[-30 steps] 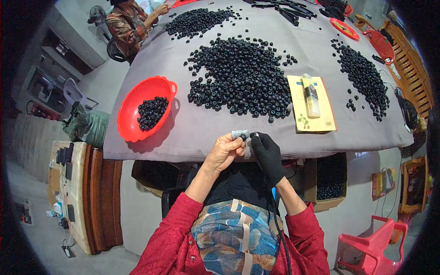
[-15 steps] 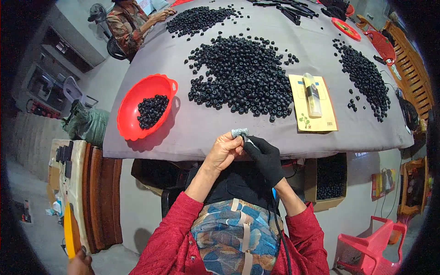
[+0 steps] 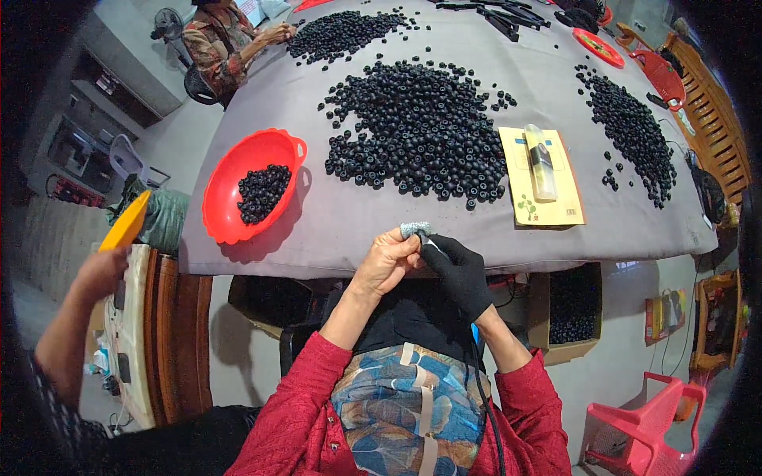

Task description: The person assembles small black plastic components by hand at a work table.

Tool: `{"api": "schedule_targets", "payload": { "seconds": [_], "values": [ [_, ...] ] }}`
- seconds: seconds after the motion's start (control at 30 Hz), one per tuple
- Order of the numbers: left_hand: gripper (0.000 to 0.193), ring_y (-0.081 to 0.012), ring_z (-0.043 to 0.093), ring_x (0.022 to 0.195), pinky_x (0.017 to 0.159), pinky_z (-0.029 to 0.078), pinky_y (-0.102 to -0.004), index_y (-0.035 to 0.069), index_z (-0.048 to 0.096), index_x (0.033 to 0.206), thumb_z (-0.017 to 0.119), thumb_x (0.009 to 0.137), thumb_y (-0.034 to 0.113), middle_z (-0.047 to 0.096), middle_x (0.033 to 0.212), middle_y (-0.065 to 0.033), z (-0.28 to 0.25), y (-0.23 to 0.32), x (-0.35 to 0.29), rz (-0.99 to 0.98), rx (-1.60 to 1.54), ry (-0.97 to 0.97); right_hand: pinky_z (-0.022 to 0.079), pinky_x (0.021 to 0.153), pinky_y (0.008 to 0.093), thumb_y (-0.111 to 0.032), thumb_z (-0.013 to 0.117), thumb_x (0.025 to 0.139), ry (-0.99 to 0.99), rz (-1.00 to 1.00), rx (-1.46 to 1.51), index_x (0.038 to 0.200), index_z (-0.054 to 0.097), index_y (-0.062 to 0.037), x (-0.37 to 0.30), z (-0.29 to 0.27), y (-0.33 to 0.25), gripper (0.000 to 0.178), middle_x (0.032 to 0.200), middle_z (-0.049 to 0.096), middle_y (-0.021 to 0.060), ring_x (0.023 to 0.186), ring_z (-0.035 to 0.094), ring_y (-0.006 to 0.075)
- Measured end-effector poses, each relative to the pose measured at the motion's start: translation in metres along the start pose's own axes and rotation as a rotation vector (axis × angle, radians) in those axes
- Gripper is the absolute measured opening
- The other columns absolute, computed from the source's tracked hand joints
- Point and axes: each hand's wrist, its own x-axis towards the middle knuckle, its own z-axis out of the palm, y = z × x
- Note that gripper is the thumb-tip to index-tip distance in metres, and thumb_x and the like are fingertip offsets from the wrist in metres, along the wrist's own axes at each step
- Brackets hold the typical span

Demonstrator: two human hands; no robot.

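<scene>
The grey desk carries a black heap mid-way, a red bowl left of it and a yellow card under a clear tube on the right. Short of the heap, at the near edge, the gloved right hand grips something thin and pale, partly hidden; the left hand pinches a small black piece.

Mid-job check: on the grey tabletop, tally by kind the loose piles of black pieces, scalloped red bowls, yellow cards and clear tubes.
Loose piles of black pieces: 3 (central pile, far-left pile, right pile)
Scalloped red bowl: 1
Yellow card: 1
Clear tube: 1
Total: 6
</scene>
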Motion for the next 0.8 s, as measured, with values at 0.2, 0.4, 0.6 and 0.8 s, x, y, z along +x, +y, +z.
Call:
{"api": "schedule_targets", "payload": {
  "seconds": [0.2,0.4,0.6,0.8],
  "values": [
    [0.014,-0.0062,0.048,0.056,0.054,0.042,-0.018,0.001,0.06,0.095,0.056,0.082,0.005,0.058,0.074,-0.0017,0.0028,0.0012,-0.0005,-0.003,-0.005,0.026,0.047,0.071,0.0253,-0.018,0.054,0.085,-0.013,0.027,0.054,0.105,0.058,-0.0011,-0.0001,-0.0005,-0.0036,0.027,0.089,0.064,0.0088,0.081,0.059,0.0115],
    [0.014,-0.0059,0.048,0.058,0.054,0.042,-0.0178,0.001,0.06,0.095,0.056,0.082,0.006,0.058,0.074,-0.0012,0.0017,0.002,-0.0006,-0.022,0.013,0.024,0.047,0.07,0.0244,-0.018,0.054,0.084,0.005,-0.001,0.001,0.105,0.059,-0.0019,0.0,-0.0002,-0.0019,0.026,0.089,0.064,0.0081,0.081,0.059,0.0109],
    [0.014,-0.0058,0.049,0.059,0.054,0.042,-0.0179,0.002,0.06,0.095,0.056,0.083,0.007,0.058,0.074,-0.0007,0.0054,0.0029,-0.0029,0.0,0.074,0.026,0.046,0.07,0.0247,-0.02,0.055,0.084,0.002,0.029,0.006,0.104,0.06,-0.0018,0.001,0.0002,0.0001,0.027,0.089,0.064,0.0082,0.08,0.059,0.0108],
    [0.012,-0.0055,0.048,0.059,0.054,0.041,-0.0185,0.002,0.061,0.092,0.055,0.083,0.007,0.057,0.073,0.0007,0.003,-0.0002,-0.0009,0.005,0.111,0.053,0.046,0.069,0.0249,-0.02,0.055,0.084,-0.006,0.024,0.021,0.102,0.06,-0.0009,0.0021,-0.0014,0.0015,0.027,0.088,0.065,0.008,0.079,0.058,0.0108]
  ]
}}
